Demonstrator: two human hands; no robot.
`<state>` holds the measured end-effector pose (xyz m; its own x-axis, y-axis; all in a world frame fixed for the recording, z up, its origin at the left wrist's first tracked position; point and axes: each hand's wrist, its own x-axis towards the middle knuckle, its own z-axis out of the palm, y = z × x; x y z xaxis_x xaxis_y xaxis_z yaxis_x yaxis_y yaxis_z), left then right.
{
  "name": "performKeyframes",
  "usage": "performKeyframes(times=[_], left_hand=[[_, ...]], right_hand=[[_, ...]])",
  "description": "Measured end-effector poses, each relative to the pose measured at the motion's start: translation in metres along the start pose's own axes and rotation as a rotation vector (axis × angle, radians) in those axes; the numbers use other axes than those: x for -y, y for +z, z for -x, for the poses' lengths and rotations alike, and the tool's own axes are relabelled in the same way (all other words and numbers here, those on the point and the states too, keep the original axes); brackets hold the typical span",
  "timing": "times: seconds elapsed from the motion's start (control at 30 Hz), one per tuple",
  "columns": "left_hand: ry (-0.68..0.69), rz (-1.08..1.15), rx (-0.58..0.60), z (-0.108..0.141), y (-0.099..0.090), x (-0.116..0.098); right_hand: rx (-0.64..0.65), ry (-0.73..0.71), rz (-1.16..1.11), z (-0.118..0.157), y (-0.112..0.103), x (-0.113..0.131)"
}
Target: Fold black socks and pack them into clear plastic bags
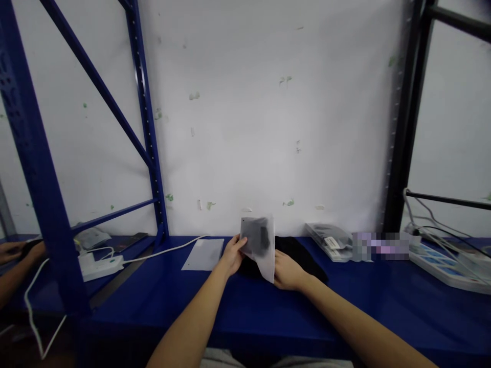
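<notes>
A frosted plastic bag [270,255] with a dark, flat piece [255,236] showing through it is held up over the middle of the table. My left hand [232,254] pinches its left edge, thumb on the near face. At the lower right edge of the bag, my right hand [287,271] is closed on the plastic; its fingertips are hidden by the bag. Behind and beneath the hands lies a black cloth-like item [303,255]. To the left, a flat white plastic sleeve [203,254] rests on the table.
Bagged dark items [330,243] lie at right on the blue table [169,296], near a white power strip [448,268] with cables. At left stand a blue rack post [42,168] and another power strip [103,267]. Beyond the post, another person's hands [23,253] show.
</notes>
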<state>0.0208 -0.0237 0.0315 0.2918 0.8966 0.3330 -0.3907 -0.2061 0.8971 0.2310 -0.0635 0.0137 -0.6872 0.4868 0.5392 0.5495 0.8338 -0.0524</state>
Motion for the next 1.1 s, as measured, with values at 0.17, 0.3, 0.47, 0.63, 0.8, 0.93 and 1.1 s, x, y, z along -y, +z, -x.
performKeyframes(times=[0.17, 0.3, 0.47, 0.63, 0.8, 0.93, 1.1], left_hand=[[-0.007, 0.061, 0.018, 0.0, -0.002, -0.001], [-0.061, 0.067, 0.064, 0.004, 0.0, 0.0], [-0.174, 0.036, 0.13, 0.01, 0.008, 0.001], [-0.233, -0.065, 0.074, 0.006, 0.006, 0.001], [-0.22, -0.207, 0.011, -0.002, -0.001, 0.006], [-0.203, -0.308, -0.035, -0.005, -0.002, 0.013], [-0.115, -0.424, -0.12, -0.008, -0.005, 0.018]], right_hand=[[-0.235, 0.276, -0.214, -0.002, -0.008, -0.011], [-0.484, 0.572, -0.422, -0.011, -0.009, -0.031], [-0.603, 0.747, -0.684, -0.03, -0.002, -0.047], [-0.601, 0.794, -0.877, -0.032, 0.011, -0.039], [-0.595, 0.808, -0.943, -0.017, 0.019, -0.029], [-0.575, 0.817, -0.943, -0.013, 0.017, -0.03], [-0.525, 0.767, -0.927, -0.015, 0.011, -0.027]])
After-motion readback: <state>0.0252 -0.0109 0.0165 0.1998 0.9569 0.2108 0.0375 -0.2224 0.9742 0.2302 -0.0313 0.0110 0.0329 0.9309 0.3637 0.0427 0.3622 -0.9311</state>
